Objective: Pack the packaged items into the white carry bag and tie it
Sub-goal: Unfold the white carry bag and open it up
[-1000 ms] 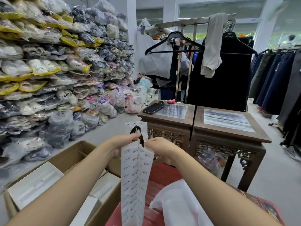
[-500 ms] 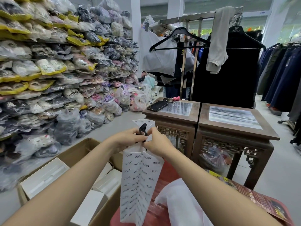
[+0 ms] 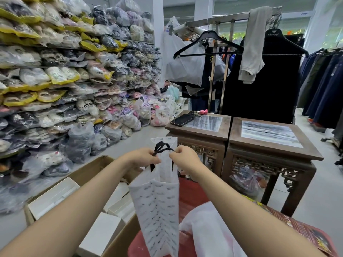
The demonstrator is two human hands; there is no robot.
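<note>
At six o'clock, nearest the camera, a red surface [image 3: 193, 193] carries a white wrapped bundle [image 3: 209, 230], which lies at five o'clock just beside the white carry bag [image 3: 157, 210]. The bag hangs folded flat and upright from the hands, its lower end in front of the red surface; the small dark print on it is too blurred to read. At eight o'clock from the bag is an open cardboard box [image 3: 96, 164] holding plain white boxes [image 3: 101, 234]. Both forearms reach in to the bag's top at mid-view. The left hand [image 3: 143, 158] and right hand [image 3: 185, 160] each pinch the black cord handle [image 3: 163, 148] with curled fingers, near each other with a narrow gap between. Beyond, at one o'clock, two carved wooden tables [image 3: 274, 151] stand side by side; a dark phone [image 3: 182, 120] and keys [image 3: 196, 113] lie on the left one. At ten o'clock, shelves of bagged shoes [image 3: 65, 80] fill the wall. Farthest off, at twelve to one o'clock, a metal clothes rack [image 3: 219, 23] holds a black hanger [image 3: 207, 41] and a grey garment [image 3: 254, 45].
</note>
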